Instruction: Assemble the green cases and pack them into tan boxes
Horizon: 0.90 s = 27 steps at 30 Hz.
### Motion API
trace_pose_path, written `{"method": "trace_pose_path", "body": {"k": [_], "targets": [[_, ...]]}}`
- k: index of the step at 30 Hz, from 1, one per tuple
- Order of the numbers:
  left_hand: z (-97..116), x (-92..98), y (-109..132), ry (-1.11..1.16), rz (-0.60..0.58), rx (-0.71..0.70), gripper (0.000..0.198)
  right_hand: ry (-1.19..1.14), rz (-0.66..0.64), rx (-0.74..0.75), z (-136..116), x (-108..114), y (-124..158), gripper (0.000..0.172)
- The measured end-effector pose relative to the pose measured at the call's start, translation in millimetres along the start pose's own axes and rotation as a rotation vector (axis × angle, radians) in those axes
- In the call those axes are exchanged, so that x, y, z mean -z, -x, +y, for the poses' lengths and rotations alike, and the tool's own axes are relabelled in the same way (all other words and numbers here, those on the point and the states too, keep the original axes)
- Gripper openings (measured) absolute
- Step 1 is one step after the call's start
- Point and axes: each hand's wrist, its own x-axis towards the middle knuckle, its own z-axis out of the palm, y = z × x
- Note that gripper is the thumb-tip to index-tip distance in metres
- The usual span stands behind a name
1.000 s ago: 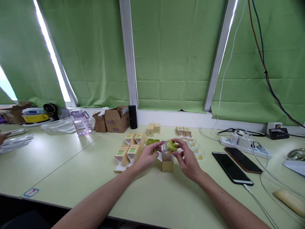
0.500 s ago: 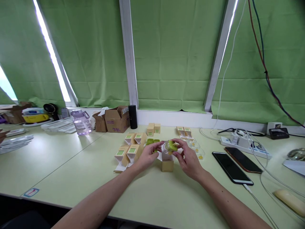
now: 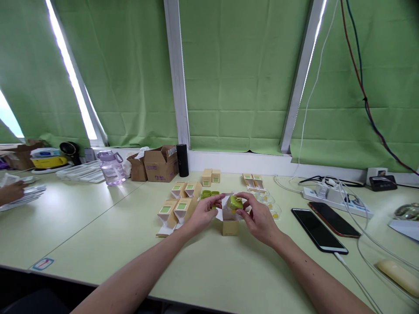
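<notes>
Between my hands stands a small kraft cardboard box [image 3: 230, 228], its white-lined flaps open at the top. My right hand [image 3: 259, 218] pinches a small clear jar with a green lid [image 3: 235, 203], tilted over the box's opening. My left hand [image 3: 205, 212] is closed at the box's left side, fingertips on a white flap. To the left stand several folded kraft boxes [image 3: 183, 207] with green labels. More green-lidded jars [image 3: 209, 193] sit behind my left hand. Clear round containers [image 3: 274, 211] with yellow bits lie beyond my right hand, partly hidden by it.
Two small kraft boxes [image 3: 207, 178] stand farther back, and two open ones [image 3: 253, 181] lie right of them. Phones [image 3: 319, 230], a power strip [image 3: 337, 202] and cables lie at right. A purple water bottle [image 3: 111, 168] and cartons [image 3: 161, 165] stand left. Another person's hand [image 3: 12, 192] holds white packets.
My right hand has turned the jar more upright and lowered it slightly toward the box opening. My left hand stays put. Another person's hand has appeared at the far left.
</notes>
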Motion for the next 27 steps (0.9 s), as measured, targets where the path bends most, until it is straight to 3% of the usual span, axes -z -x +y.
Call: {"method": "trace_pose_path", "body": {"k": [23,27], "targets": [[9.5,-5.1,2.5,-0.012,0.031,0.028,0.07,-0.015,-0.095,0.059,-12.9,-6.4,4.7,0.029],[7.4,-4.3,2.5,-0.028,0.038,0.008,0.07,-0.011,-0.108,0.075,-14.6,-7.9,3.8,0.015]]}}
